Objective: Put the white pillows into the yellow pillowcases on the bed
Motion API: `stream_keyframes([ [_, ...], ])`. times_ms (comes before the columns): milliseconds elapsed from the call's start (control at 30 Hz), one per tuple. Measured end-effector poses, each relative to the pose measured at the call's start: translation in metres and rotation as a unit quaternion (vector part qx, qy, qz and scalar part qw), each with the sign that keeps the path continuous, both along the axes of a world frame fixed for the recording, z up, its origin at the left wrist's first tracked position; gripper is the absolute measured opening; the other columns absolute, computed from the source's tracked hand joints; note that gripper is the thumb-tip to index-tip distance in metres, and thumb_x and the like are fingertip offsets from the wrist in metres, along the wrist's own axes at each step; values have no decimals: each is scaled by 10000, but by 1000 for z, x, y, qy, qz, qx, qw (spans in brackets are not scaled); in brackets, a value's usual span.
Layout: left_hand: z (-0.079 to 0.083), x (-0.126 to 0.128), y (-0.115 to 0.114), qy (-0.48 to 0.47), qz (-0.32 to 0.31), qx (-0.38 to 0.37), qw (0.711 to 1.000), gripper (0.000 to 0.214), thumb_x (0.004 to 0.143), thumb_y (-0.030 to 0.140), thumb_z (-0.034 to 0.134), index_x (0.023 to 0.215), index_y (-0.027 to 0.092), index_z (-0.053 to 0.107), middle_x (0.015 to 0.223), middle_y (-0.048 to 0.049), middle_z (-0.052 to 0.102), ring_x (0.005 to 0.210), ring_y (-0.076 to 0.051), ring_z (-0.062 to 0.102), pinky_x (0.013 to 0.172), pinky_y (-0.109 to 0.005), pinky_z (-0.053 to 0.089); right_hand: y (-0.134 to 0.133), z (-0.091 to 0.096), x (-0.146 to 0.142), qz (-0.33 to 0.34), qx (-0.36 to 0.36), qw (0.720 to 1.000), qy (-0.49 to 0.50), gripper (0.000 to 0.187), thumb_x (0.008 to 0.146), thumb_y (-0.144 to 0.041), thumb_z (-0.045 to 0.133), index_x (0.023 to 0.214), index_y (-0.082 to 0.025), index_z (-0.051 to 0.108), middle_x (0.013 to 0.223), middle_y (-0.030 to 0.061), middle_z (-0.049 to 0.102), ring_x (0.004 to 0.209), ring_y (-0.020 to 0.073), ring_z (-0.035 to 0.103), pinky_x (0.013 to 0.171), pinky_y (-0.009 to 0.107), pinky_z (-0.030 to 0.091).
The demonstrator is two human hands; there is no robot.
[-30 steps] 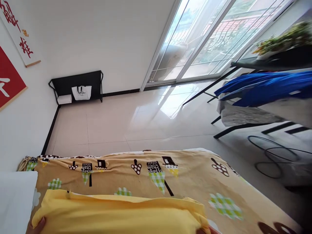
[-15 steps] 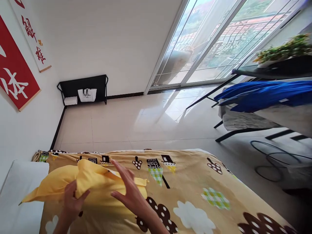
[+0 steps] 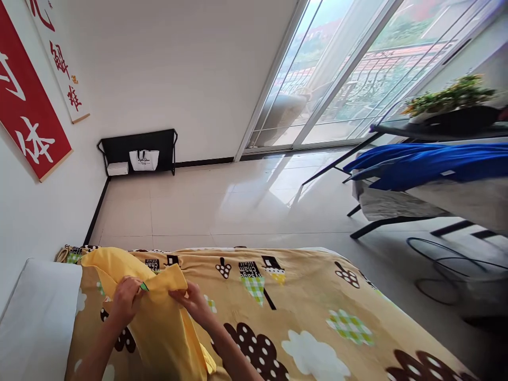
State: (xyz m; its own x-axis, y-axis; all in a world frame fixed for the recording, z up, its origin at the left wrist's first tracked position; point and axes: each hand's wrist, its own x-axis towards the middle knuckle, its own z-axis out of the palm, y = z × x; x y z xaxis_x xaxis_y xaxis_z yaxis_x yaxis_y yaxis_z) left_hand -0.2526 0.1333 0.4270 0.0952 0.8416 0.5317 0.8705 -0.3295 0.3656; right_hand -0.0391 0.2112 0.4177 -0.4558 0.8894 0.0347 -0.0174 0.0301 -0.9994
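A yellow cloth (image 3: 161, 323) hangs from both my hands above the bed's front part; I cannot tell what kind of item it is. My left hand (image 3: 126, 300) pinches its upper edge beside a small green mark. Farther right, my right hand (image 3: 193, 302) grips a corner flap of the same cloth between thumb and fingers. One part of the cloth spreads up and left over the blanket, and the lower part drops toward the bottom of the view. Beneath it lies a tan patterned blanket (image 3: 309, 296).
At the left end of the bed is a white pillow (image 3: 43, 296). Against the far wall stands a low black rack (image 3: 115, 148) with a white bag (image 3: 144, 160). Blue clothes (image 3: 428, 164) lie on a frame at right, near a coiled hose (image 3: 420, 259).
My right hand has gone from spread fingers to a grip on the cloth. The cloth has been turned and lifted, with its lower part now hanging toward me.
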Motion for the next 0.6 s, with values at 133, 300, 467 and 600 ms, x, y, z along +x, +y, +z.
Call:
stream_keyframes([
  [133, 11, 6, 17, 60, 19, 33, 997, 435, 982, 294, 350, 614, 186, 554, 524, -7, 537, 515, -119, 491, 557, -247, 351, 13, 29, 0, -66, 113, 991, -37, 411, 803, -525, 584, 557, -197, 577, 634, 20, 572, 631, 157, 484, 616, 282, 419],
  [300, 31, 2, 20, 64, -20, -51, 996, 425, 989, 344, 324, 774, 180, 652, 541, -9, 567, 519, -126, 508, 561, -244, 334, 13, 54, 1, -27, 135, 990, 35, 270, 817, -470, 594, 761, -221, 682, 818, 62, 662, 800, 209, 591, 742, 325, 471],
  [467, 25, 13, 5, -29, -84, -38, 995, 386, 970, 343, 354, 920, 185, 703, 768, -80, 698, 722, -163, 619, 680, -263, 433, 3, 42, -20, -5, 80, 996, 33, 314, 821, -494, 544, 698, -213, 612, 691, 23, 603, 712, 176, 551, 685, 298, 474],
  [600, 16, 37, -7, -156, -7, -43, 987, 437, 936, 457, 377, 910, 173, 708, 673, -85, 660, 610, -165, 584, 584, -266, 417, 4, 37, -37, -125, 54, 991, -12, 394, 824, -546, 493, 605, -220, 463, 562, -27, 437, 553, 122, 368, 518, 254, 341],
])
